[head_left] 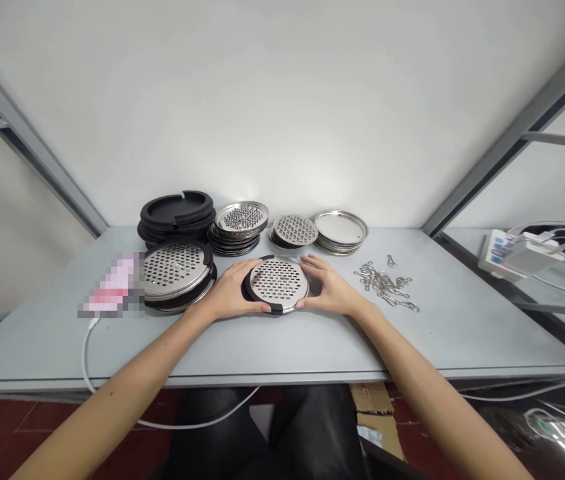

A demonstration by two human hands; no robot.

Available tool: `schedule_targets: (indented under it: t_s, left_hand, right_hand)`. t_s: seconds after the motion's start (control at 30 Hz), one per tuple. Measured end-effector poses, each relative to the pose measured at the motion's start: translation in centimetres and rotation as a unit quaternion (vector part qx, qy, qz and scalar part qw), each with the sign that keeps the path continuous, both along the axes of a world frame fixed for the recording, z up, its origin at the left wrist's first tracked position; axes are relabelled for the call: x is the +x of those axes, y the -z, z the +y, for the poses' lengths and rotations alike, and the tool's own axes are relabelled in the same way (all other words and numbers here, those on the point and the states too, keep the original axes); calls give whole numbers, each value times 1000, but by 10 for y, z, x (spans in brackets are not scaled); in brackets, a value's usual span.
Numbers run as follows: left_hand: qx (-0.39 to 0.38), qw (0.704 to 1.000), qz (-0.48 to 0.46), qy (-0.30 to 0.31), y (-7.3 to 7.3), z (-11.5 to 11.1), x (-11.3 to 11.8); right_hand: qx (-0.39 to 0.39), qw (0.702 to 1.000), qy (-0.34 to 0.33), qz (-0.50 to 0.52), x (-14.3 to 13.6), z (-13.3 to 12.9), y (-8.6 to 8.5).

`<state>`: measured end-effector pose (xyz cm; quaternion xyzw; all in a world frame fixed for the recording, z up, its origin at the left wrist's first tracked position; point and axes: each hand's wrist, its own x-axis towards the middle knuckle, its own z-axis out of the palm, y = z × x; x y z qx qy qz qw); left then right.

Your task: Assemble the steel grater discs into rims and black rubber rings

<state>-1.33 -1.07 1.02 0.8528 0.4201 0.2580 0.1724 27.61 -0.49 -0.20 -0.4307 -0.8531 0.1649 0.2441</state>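
Note:
A round perforated metal plate [280,283] lies on the table in front of me, with a black rim piece around its left side. My left hand [236,291] is closed around that black edge, thumb at the front and fingers behind. From the other side my right hand [333,288] grips the bare metal edge between thumb and fingers. Just left of my left hand sits a stack of perforated plates [175,270] with black rims. Whatever is under the held plate is hidden.
Along the wall stand stacks of black rims [167,215], perforated metal discs [242,219], smaller patterned discs [295,230] and plain metal dishes [341,228]. Loose metal clips [382,280] lie at right. A blurred-out pink item [112,287] with a white cable [85,353] is at left.

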Motion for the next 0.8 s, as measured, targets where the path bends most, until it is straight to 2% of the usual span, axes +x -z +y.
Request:
schedule_targets:
  t_s: [0.17, 0.27, 0.43, 0.8]
  left_hand:
    - [-22, 999, 8, 31, -3, 1, -5]
    - [-38, 999, 14, 27, -4, -1, -7]
    - [-54, 998, 6, 24, -5, -3, -5]
    - [-48, 999, -3, 0, 2, -3, -5]
  right_hand:
    - [-36, 999, 13, -14, 6, -1, -5]
    - [-47, 999, 9, -19, 10, 0, -4]
    - [-28, 999, -17, 1, 11, 1, 2]
    - [-7, 999, -22, 27, 7, 2, 9]
